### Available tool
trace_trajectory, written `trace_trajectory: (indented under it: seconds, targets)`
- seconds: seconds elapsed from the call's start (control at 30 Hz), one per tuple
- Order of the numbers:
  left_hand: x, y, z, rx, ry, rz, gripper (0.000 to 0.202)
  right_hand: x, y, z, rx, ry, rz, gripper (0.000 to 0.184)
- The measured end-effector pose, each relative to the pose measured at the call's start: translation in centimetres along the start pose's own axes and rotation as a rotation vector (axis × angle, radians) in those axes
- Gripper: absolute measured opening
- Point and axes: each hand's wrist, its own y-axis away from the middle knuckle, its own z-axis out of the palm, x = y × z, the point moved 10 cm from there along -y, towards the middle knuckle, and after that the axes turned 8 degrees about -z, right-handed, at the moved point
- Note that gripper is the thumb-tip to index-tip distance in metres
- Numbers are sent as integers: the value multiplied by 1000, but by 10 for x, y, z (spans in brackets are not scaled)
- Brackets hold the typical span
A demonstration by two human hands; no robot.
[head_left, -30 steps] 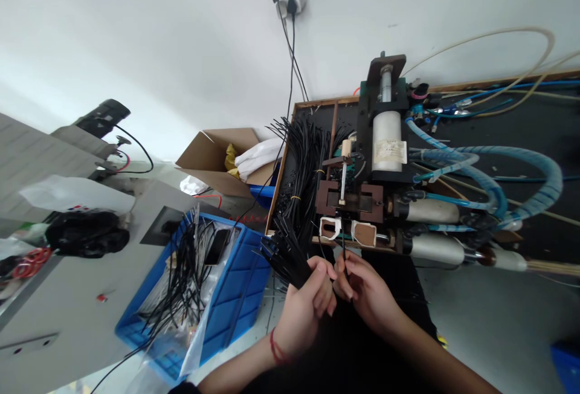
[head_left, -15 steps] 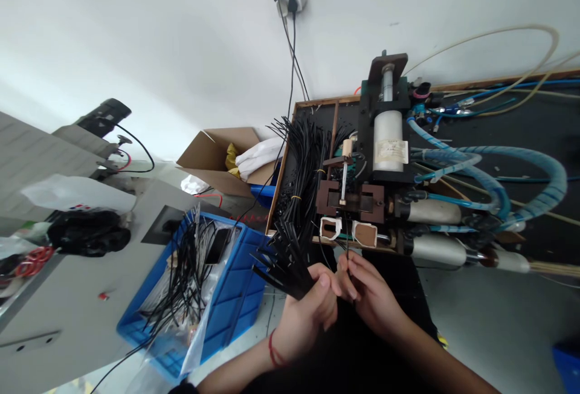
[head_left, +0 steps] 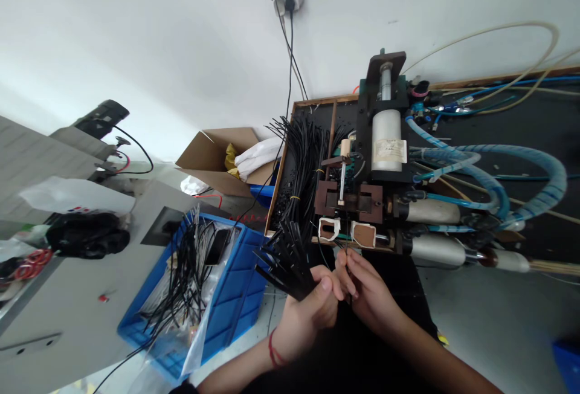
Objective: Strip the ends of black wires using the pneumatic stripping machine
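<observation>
My left hand (head_left: 310,309), a red cord round its wrist, is closed around a bundle of black cables (head_left: 287,264) whose ends fan out to the upper left. Close beside it, my right hand (head_left: 365,285) pinches a single thin black cable (head_left: 347,243) between thumb and fingers. That cable runs up into the front of the brown-jawed machine (head_left: 348,199), between two white-edged brown pads (head_left: 363,235). Where the cable ends inside the jaws is hidden.
Tied black cables (head_left: 301,164) lie in the wooden-edged tray left of the machine. A blue crate (head_left: 231,288) with more cables stands at lower left, a cardboard box (head_left: 203,164) behind it. Air cylinders (head_left: 432,252) and blue hoses (head_left: 521,158) extend to the right.
Hardly anything differs. The view has shifted slightly, and both hands keep their grips, with the single cable still running up to the machine.
</observation>
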Motion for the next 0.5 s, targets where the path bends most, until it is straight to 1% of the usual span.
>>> trace_trajectory:
  seconds: [0.27,0.5]
  targets:
    - [0,0,-1,9,-14,-1,36,1,-5,6,-11,-10,7,29]
    - [1,1,-3,32,-21,-1,35,6,-8,13,-20,-60,45,30]
